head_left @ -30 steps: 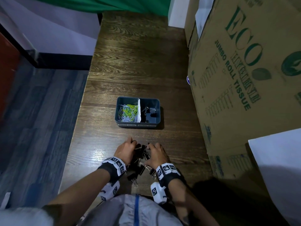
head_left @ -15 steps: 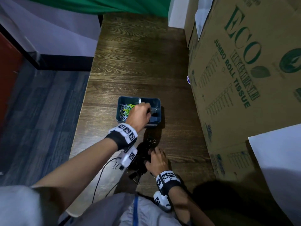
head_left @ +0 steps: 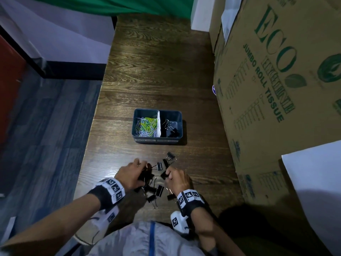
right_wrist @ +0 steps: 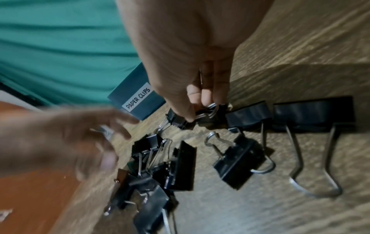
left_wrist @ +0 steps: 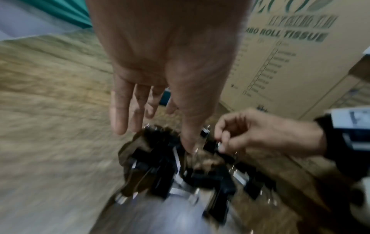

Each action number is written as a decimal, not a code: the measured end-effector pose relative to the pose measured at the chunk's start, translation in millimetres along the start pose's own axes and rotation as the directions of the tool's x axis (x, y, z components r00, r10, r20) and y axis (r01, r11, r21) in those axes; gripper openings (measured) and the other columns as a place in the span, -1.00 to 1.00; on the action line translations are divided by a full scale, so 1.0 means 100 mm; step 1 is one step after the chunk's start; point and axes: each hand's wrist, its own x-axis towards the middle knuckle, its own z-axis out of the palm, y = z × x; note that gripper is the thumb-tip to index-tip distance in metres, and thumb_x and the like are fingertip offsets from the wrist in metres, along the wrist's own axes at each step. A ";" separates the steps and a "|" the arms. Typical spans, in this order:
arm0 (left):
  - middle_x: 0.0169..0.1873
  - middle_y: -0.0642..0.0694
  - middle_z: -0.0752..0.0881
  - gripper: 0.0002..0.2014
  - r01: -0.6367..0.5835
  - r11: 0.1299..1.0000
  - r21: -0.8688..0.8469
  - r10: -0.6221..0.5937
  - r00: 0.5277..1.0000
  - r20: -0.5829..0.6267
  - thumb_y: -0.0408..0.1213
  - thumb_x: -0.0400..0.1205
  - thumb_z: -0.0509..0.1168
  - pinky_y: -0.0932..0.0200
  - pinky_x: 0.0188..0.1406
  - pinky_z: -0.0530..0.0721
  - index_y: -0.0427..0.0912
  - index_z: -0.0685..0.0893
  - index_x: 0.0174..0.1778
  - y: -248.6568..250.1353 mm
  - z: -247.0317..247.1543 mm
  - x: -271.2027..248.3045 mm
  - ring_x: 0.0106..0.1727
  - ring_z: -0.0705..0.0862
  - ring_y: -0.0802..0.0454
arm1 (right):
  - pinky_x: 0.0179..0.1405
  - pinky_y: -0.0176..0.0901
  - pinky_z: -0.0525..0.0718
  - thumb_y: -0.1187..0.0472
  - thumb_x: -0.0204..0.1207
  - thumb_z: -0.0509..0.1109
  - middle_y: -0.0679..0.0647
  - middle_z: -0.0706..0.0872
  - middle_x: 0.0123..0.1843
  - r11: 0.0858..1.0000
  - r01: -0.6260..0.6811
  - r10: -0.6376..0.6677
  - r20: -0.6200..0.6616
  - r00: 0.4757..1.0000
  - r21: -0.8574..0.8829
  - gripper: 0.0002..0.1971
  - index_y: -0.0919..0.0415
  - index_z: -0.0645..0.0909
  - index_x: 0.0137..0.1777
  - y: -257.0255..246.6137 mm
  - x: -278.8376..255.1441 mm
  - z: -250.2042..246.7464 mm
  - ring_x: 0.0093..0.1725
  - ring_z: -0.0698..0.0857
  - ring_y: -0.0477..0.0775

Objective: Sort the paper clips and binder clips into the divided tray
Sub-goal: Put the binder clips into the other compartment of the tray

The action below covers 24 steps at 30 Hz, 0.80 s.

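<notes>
A dark blue divided tray stands mid-table. Its left compartment holds coloured paper clips, its right compartment a few black binder clips. A pile of black binder clips lies in front of me, between my hands. My left hand hovers over the pile's left side with fingers straight and relaxed, thumb touching the clips; this view is blurred. My right hand pinches the wire handles of one binder clip at the pile's right edge. The tray's label reads PAPER CLIPS.
A tall cardboard box lines the table's right side, with a white sheet against it lower down. The table's left edge drops to a grey floor. Bare wood runs beyond the tray to a green cloth.
Half a second ago my left hand was reaching over the tray's right compartment; it has come back to the pile. My right hand stayed at the pile.
</notes>
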 end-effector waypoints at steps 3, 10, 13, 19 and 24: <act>0.43 -0.11 0.28 0.01 0.007 0.998 0.067 -0.013 0.997 0.080 0.06 0.41 0.44 -0.01 -0.02 0.64 0.11 -0.04 0.68 -0.11 0.24 -0.10 0.32 0.47 -0.14 | 0.19 0.11 0.69 0.00 0.48 0.57 0.03 0.54 0.34 0.998 0.014 -0.012 0.030 0.999 -0.056 -0.44 -0.10 0.43 0.42 -0.06 0.02 0.03 0.25 0.60 0.14; 0.12 -0.05 0.54 -0.43 0.005 0.984 -0.180 -0.034 0.986 -0.162 -0.08 0.52 0.35 0.01 -0.13 0.64 0.06 0.35 0.45 0.02 0.42 -0.07 0.09 0.62 -0.12 | 0.30 0.11 0.63 0.37 0.55 0.43 0.12 0.49 0.45 0.984 0.060 -0.060 0.006 0.998 -0.166 -0.49 0.04 0.43 0.44 -0.11 -0.02 0.08 0.35 0.58 0.22; 0.04 -0.04 0.59 -0.49 0.016 0.975 -0.220 -0.059 0.979 -0.193 -0.17 0.53 0.34 0.08 -0.16 0.57 0.10 0.36 0.39 0.08 0.41 -0.03 0.02 0.64 -0.10 | 0.21 0.11 0.70 0.34 0.54 0.46 0.08 0.59 0.39 0.987 0.046 -0.048 -0.008 0.999 -0.153 -0.59 0.06 0.54 0.35 -0.13 -0.03 -0.01 0.26 0.67 0.19; -0.08 0.09 0.54 -0.79 -0.008 0.949 -0.315 -0.073 0.967 -0.244 -0.17 0.58 0.40 0.19 -0.08 0.52 -0.01 0.62 0.11 0.13 0.26 0.00 0.00 0.60 0.01 | -0.23 -0.29 0.63 0.32 0.67 0.37 0.04 0.80 -0.04 0.999 -0.037 0.034 -0.136 0.990 -0.019 -0.83 0.15 0.80 -0.01 -0.27 -0.04 -0.49 -0.12 0.74 -0.01; -0.06 0.03 0.63 -0.80 -0.136 0.937 -0.322 -0.004 0.917 -0.398 -0.15 0.57 0.45 0.32 -0.10 0.45 -0.14 0.69 0.03 0.28 -0.23 0.04 -0.04 0.62 0.07 | -0.12 -0.12 0.78 0.34 0.60 0.43 -0.02 0.77 -0.16 0.998 0.021 -0.013 -0.124 0.992 0.061 -0.83 0.14 0.77 -0.18 -0.47 0.19 -0.94 -0.16 0.74 -0.05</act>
